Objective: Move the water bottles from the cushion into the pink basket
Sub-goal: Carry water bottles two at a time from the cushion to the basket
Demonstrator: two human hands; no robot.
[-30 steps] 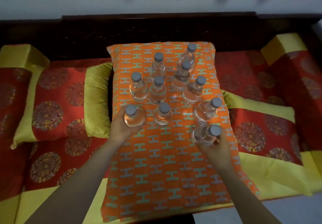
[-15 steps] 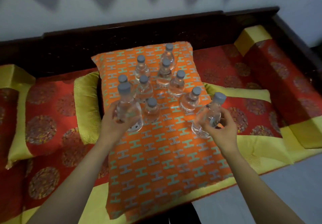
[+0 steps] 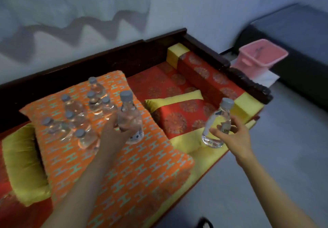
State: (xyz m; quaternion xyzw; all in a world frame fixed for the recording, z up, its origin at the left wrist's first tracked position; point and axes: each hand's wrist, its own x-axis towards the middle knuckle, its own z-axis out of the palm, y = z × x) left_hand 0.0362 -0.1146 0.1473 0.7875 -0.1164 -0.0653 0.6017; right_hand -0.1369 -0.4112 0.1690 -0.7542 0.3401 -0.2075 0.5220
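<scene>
Moved since half a second ago: both held bottles, now carried rightward, the right one past the cushion's right edge. The view has swung right and the pink basket (image 3: 252, 65) has come into sight.

1. Left hand (image 3: 113, 136). Fingers wrapped round the lower body of the left-hand bottle (image 3: 130, 117), which is clear with a grey cap. The bottle is upright, lifted above the orange cushion (image 3: 127, 176), near the middle of its right edge.

2. Right hand (image 3: 232, 135). Thumb and fingers curled round the middle of the right-hand bottle (image 3: 217, 124), its cap tilted slightly right. The bottle is off the cushion, held over the front right part of the bench seat.

3. Standing bottles (image 3: 74, 106). A cluster on the far left part of the cushion, close together, some touching. Seven grey caps can be counted; motion blur and the left hand may conceal another.

4. Pink basket. It stands beyond the right end of the dark wooden bench (image 3: 159, 50), well apart from both hands, with dark furniture (image 3: 301, 71) behind it. Its inside is too blurred to read.

5. Orange cushion. It has a teal H pattern and lies on the bench seat over the red seat pad (image 3: 165, 78). A yellow-green pillow (image 3: 21, 156) sits against its left edge, and a red pillow with a yellow end (image 3: 177, 114) lies just off its right edge.

6. Grey floor (image 3: 284, 156). It runs along the front of the bench.
</scene>
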